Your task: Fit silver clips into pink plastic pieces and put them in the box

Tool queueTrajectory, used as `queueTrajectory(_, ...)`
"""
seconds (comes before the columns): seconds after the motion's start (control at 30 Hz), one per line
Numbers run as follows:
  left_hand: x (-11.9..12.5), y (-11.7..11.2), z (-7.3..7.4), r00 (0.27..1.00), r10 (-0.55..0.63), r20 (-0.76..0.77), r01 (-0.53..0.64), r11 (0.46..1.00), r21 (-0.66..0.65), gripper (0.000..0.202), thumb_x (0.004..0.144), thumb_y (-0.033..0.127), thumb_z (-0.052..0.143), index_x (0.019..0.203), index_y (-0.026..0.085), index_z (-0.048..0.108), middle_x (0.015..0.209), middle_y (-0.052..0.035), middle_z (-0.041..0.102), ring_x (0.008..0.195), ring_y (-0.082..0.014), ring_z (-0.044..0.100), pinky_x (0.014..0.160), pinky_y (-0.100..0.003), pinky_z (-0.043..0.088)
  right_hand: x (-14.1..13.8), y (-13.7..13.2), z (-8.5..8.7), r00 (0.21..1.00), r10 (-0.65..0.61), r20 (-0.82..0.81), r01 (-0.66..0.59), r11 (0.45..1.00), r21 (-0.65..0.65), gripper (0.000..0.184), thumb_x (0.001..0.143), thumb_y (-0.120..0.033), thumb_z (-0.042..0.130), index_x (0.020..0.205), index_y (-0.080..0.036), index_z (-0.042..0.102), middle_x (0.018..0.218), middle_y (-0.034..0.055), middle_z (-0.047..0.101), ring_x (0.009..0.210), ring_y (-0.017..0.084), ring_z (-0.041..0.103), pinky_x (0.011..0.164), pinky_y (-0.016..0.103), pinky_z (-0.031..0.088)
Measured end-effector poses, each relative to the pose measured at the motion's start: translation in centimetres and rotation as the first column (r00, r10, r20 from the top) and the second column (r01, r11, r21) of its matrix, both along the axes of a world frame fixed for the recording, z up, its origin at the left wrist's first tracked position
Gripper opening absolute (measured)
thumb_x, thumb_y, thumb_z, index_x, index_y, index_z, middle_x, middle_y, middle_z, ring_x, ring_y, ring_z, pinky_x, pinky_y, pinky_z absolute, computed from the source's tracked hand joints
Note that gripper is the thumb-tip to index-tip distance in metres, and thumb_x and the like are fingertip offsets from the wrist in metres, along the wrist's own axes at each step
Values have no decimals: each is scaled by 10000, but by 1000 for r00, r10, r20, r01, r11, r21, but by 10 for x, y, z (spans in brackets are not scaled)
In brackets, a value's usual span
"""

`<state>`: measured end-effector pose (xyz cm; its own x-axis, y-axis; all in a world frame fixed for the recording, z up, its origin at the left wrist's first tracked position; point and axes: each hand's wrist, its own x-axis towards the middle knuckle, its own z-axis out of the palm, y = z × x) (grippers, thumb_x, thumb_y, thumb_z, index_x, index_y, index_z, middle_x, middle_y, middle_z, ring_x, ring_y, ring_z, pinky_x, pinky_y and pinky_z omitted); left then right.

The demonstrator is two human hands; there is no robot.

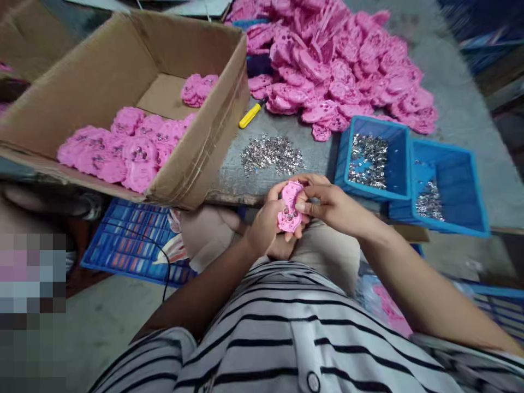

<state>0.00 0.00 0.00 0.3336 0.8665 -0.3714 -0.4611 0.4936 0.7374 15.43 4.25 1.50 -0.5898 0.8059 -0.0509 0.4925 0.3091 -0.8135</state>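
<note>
A pink plastic part [291, 200] with small metal pieces on its lower half lies between my hands, just off the table's front edge and above my lap. My left hand [266, 221] is closed around its left side, thumb on top. From the right, my right hand [327, 203] has thumb and fingers pinched at the part's right edge. Whether a small metal piece is also between those fingertips is hidden. On the table just beyond my hands is a loose heap of small shiny metal pieces [272, 154].
A cardboard box [200, 158] holding several pink parts [139, 155] stands at left. A yellow-handled tool [250, 115] lies beside it. Behind is a big pile of pink parts [339, 65]. Two blue bins [399, 164] with metal pieces sit at right. Below left is a blue crate [123, 240].
</note>
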Motion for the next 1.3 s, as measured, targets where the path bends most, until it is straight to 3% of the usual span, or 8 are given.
queueTrajectory(0.27, -1, 1, -8, 998, -25, 64, 29, 998, -60, 584, 791, 288, 449, 1344, 150, 318, 653, 3, 607, 382, -133, 539, 320, -189, 345, 3, 2, -3, 1000, 21, -13, -22, 998, -50, 301, 862, -341, 541, 606, -189, 584, 946, 84, 642, 1112, 250, 510, 1009, 430, 355)
queueTrajectory(0.6, 1, 6, -9, 999, -53, -2, 53, 994, -92, 503, 839, 248, 353, 1328, 136, 312, 624, 4, 586, 367, -130, 517, 317, -195, 336, 4, 9, -7, 999, 50, 7, -49, 997, -62, 337, 862, -383, 569, 591, -187, 608, 963, 85, 624, 1058, 235, 532, 987, 416, 390)
queueTrajectory(0.8, -2, 5, -10, 999, -34, 42, 35, 999, -23, 536, 789, 287, 426, 1296, 143, 329, 637, 4, 599, 392, -129, 528, 350, -206, 349, 0, 0, -15, 967, -205, -154, 182, 972, -149, 223, 756, -396, 717, 665, -196, 684, 1027, 71, 628, 1066, 232, 565, 978, 417, 428)
queueTrajectory(1.0, -6, 6, -8, 998, -33, 57, 31, 999, 39, 529, 700, 211, 531, 1198, 158, 361, 674, 10, 631, 443, -127, 566, 368, -199, 343, -4, -8, -10, 821, -444, -359, 333, 883, -332, 133, 717, -363, 769, 791, -252, 757, 1140, 51, 638, 1169, 236, 548, 1016, 429, 430)
queueTrajectory(1.13, -6, 4, -7, 1000, -18, 16, 17, 997, 69, 470, 720, 211, 579, 1144, 171, 381, 698, 18, 644, 435, -104, 553, 362, -188, 321, -1, -8, -15, 747, -522, -411, 402, 848, -347, 106, 724, -346, 759, 780, -256, 751, 1093, 47, 664, 1119, 230, 578, 986, 423, 449)
queueTrajectory(1.3, -8, 5, 2, 997, -7, -79, 16, 993, 118, 370, 729, 190, 553, 1069, 175, 408, 646, 36, 628, 381, -72, 489, 350, -179, 302, 6, -7, -31, 732, -547, -406, 454, 836, -307, 131, 757, -373, 718, 726, -246, 721, 1035, 47, 686, 975, 204, 626, 893, 380, 487)
